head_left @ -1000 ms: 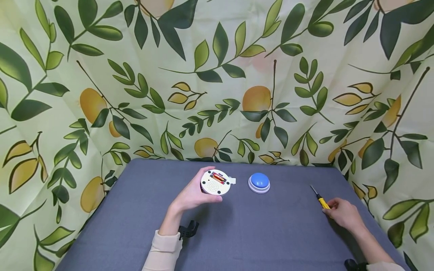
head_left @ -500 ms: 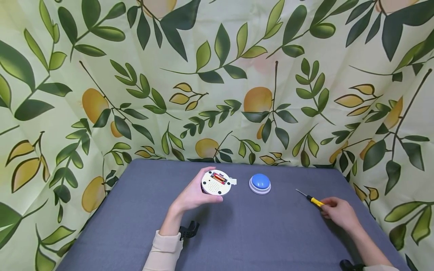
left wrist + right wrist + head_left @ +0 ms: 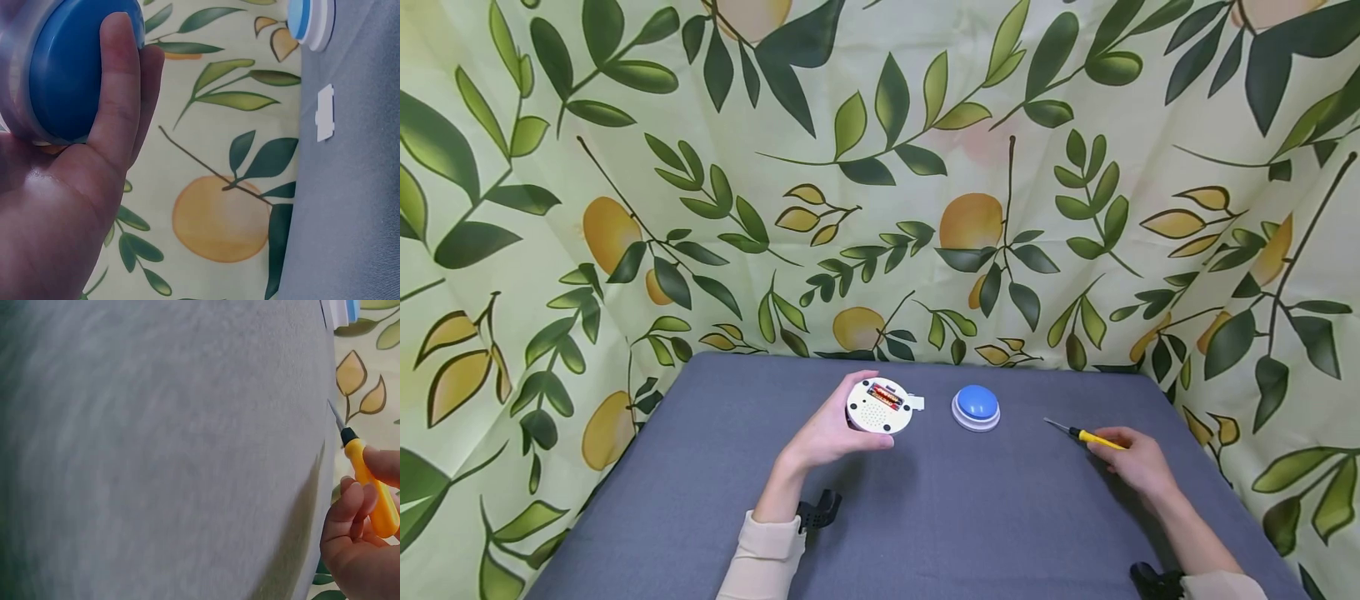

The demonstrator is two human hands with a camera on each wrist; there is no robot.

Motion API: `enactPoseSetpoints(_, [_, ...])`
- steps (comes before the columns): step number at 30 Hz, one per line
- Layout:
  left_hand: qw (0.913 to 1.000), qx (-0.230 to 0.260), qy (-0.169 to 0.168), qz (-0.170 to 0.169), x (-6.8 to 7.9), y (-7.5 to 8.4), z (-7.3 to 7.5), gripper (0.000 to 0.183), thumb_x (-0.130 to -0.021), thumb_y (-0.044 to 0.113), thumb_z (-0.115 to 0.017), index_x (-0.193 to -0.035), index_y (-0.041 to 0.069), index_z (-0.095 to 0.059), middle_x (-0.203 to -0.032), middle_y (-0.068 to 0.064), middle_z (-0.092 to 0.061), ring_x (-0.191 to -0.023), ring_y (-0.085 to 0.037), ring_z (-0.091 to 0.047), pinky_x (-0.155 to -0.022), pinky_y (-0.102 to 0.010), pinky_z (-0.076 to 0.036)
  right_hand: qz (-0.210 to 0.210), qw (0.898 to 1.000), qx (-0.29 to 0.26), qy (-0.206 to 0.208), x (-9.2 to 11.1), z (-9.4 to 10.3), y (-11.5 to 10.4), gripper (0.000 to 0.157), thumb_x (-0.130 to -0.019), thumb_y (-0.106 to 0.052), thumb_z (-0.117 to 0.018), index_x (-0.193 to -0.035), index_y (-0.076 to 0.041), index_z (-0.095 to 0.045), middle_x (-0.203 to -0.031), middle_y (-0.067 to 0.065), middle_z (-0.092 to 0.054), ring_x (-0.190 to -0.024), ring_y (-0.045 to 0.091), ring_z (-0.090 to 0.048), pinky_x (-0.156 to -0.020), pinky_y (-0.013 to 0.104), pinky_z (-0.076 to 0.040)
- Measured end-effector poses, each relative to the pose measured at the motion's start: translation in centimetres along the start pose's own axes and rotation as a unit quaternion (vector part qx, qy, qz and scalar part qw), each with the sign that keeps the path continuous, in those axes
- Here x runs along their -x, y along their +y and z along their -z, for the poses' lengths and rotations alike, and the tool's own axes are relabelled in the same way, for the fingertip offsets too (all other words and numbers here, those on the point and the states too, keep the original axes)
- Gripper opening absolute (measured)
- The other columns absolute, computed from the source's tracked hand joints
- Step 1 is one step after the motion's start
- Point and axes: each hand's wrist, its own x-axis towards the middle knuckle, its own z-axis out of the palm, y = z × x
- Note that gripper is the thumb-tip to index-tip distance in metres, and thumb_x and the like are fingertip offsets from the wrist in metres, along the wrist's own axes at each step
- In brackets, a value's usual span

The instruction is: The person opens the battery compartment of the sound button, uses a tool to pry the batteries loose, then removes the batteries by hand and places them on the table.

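My left hand (image 3: 827, 425) grips a round white push-button device (image 3: 872, 414) by its edge, its underside turned toward me. Red batteries (image 3: 886, 397) show in the compartment on that underside. In the left wrist view the blue dome (image 3: 69, 69) of this device faces away, with fingers laid along it. A yellow-handled screwdriver (image 3: 1097, 438) is pinched between the thumb and fingers of my right hand (image 3: 1135, 462); its metal tip points left, above the table. From the right wrist view, the yellow handle (image 3: 372, 494) runs through the curled fingers.
A second blue-domed button (image 3: 977, 407) stands on the grey table (image 3: 970, 517) between the hands. A small white cover (image 3: 325, 113) lies on the cloth, partly behind the held device in the head view. A leaf-and-fruit patterned curtain (image 3: 880, 208) rises behind the table.
My right hand has moved a little left with the screwdriver, whose tip has swung to the left and lies flatter. The left hand and its device have stayed nearly still.
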Motion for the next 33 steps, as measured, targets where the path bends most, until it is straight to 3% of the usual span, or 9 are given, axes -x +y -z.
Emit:
enactPoseSetpoints(4, [1.0,-0.005,0.0,0.002,0.0,0.0,0.0,0.093,-0.074,0.014,-0.091,-0.15,0.017,-0.038,-0.131,-0.009,-0.058,-0.111,-0.022,-0.058,-0.098,-0.034,-0.042,-0.004,1.0,-0.014,-0.001,-0.1,-0.5,-0.5,0.044,-0.1,-0.019,-0.064,-0.129,0.014,-0.057,-0.118,0.029,-0.06,-0.085,0.018,-0.062,-0.068,0.028,-0.055])
enactPoseSetpoints(16, [1.0,-0.003,-0.006,0.002,0.1,0.0,0.0,0.095,-0.074,0.016,-0.091,-0.151,0.018,-0.036,-0.131,-0.008,-0.058,-0.113,-0.022,-0.057,-0.098,-0.033,-0.043,0.013,0.99,-0.134,-0.029,0.3,-1.8,-2.6,0.046,-0.101,-0.017,-0.064,-0.129,0.018,-0.053,-0.101,0.021,-0.067,-0.076,0.015,-0.067,-0.073,0.034,-0.06])
enactPoseSetpoints(23, [0.9999,-0.01,0.0,0.008,0.0,-0.2,-0.1,0.095,-0.074,0.016,-0.09,-0.151,0.019,-0.036,-0.131,-0.007,-0.058,-0.113,-0.021,-0.057,-0.099,-0.034,-0.042,0.042,0.984,-0.167,-0.039,0.7,-2.2,-4.5,0.048,-0.099,-0.022,-0.068,-0.128,0.015,-0.056,-0.098,0.016,-0.068,-0.077,0.015,-0.067,-0.075,0.037,-0.06])
enactPoseSetpoints(33, [0.9999,0.009,0.002,0.008,0.0,-0.2,-0.3,0.093,-0.075,0.013,-0.088,-0.15,0.012,-0.033,-0.131,-0.011,-0.056,-0.11,-0.022,-0.058,-0.098,-0.035,-0.042,0.104,0.973,-0.201,-0.041,2.5,-2.9,-9.0,0.041,-0.098,-0.021,-0.07,-0.121,0.011,-0.062,-0.087,0.007,-0.068,-0.073,0.018,-0.065,-0.072,0.031,-0.06])
